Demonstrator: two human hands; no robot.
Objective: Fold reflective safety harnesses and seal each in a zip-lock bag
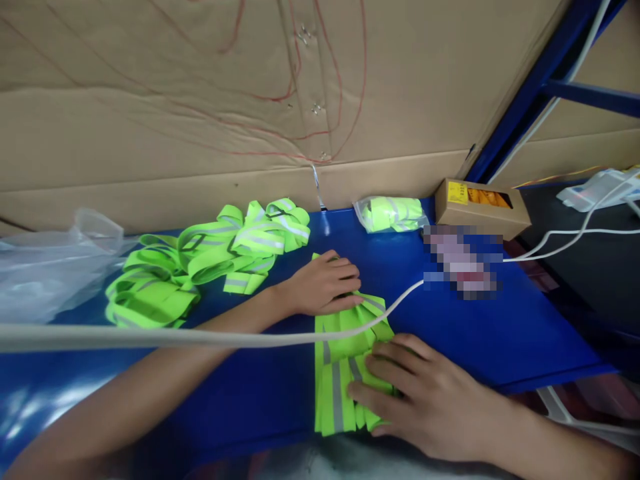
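Note:
A neon-yellow reflective strap point(340, 347) with grey stripes lies in flat overlapping folds on the blue table, near its front edge. Over its far end rests my left hand point(327, 283), palm down, fingers stretched out and slightly bent. My right hand point(415, 393) lies on the near right side of the folds, fingers spread across the fabric. Neither hand is closed round the strap. Left of my left hand sits a loose heap of similar reflective straps point(215, 250) with dark buckles. A white cable point(280, 341) crosses in front of my left forearm and the folded strap.
At the back are a clear bag of folded straps point(393, 215) and an open cardboard box point(480, 207) with orange contents. A blurred-out object point(463, 260) lies right of my hands. Clear plastic bags point(55, 267) lie at far left. Cardboard point(200, 80) walls the back.

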